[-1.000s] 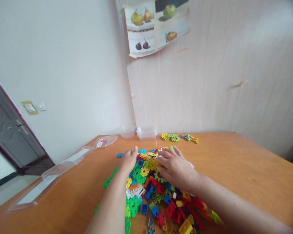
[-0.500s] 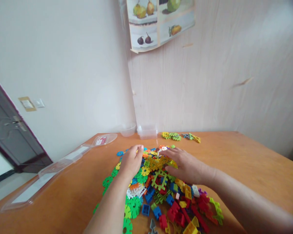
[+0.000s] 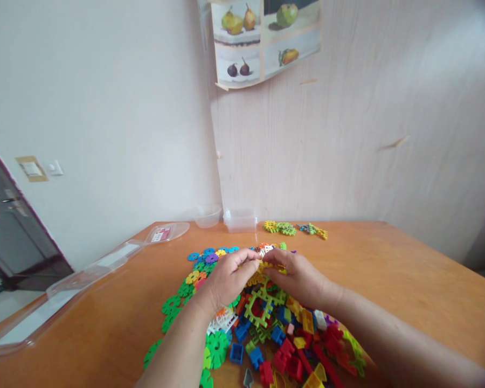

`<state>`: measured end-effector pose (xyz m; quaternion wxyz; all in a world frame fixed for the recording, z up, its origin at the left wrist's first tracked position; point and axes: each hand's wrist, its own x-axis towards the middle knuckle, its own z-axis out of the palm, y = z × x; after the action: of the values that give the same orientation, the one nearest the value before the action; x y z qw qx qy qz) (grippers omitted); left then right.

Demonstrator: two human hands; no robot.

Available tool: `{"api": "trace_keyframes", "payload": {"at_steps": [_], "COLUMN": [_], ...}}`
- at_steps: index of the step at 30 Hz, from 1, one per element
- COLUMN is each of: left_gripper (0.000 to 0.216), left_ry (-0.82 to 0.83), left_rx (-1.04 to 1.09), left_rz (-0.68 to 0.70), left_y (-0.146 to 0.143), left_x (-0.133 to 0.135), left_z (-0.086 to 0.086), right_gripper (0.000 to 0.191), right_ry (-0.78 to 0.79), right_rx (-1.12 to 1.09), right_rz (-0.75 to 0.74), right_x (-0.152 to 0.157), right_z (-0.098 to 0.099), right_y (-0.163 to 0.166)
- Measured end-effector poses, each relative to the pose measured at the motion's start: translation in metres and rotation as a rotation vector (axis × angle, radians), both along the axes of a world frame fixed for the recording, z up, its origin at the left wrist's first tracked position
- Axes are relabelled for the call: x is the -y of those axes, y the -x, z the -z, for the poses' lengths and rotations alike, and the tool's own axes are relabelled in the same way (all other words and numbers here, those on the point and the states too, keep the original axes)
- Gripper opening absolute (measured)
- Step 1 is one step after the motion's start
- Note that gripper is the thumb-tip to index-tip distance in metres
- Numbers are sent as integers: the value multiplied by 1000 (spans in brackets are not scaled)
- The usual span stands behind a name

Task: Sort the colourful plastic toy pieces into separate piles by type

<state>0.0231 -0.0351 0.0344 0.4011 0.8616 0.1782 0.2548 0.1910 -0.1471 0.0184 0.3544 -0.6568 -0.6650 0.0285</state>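
Observation:
My left hand [image 3: 233, 276] and my right hand [image 3: 301, 274] meet over the far part of a pile of plastic building pieces. Thumb and fingers of each hand are drawn together, the tips almost touching. Yellow notched pieces [image 3: 257, 277] show just below and between the fingertips; whether one is held is hidden. Nearer me lies a lime-green notched square frame [image 3: 258, 308]. Green snowflake discs [image 3: 217, 349] spread along the left of the pile. Red blocks [image 3: 283, 353] and blue blocks [image 3: 237, 353] lie in front, with a white lattice piece [image 3: 222, 321] by my left wrist.
Clear plastic containers [image 3: 240, 221] and a clear bowl [image 3: 208, 216] stand at the table's back edge. Joined notched pieces [image 3: 281, 228] lie to their right. Long transparent lids [image 3: 64, 302] line the left edge of the wooden table [image 3: 388, 264].
My hands have come together over the yellow pieces, the left moving right with its fingers closing. My right fingers have curled inward. The view has shifted slightly.

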Motion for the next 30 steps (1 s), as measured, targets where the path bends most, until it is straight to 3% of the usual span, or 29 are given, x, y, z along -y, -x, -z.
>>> {"api": "trace_keyframes", "payload": {"at_steps": [4,9,13,16,18,23,30], "left_gripper": [35,35,32,29,28,30,35], "left_ry": [-10,50,100,91,59,50,26], "left_rx": [34,106,145,97,46,-45,-141], "left_rz": [-79,-361,-530,-549,-547,-504,-496], "left_y": [2,9,16,18,18,15,14], "left_x": [-11,-37,-51,-55,-55,-53,-60], "left_z": [1,6,10,12,14,20,30], "right_gripper": [18,29,31,30,36,83,65], "right_ry": [18,5,-63,15,100,241,135], "right_rx": [-8,-126,-199,-166,-96,148,201], "right_rz": [-44,-190,-95,0,-38,-208,-69], "right_x": [4,11,7,6,10,19,3], "right_z": [-1,-3,-4,-8,-11,-7,8], "right_y": [4,13,8,-4,-12,-15,-13]}}
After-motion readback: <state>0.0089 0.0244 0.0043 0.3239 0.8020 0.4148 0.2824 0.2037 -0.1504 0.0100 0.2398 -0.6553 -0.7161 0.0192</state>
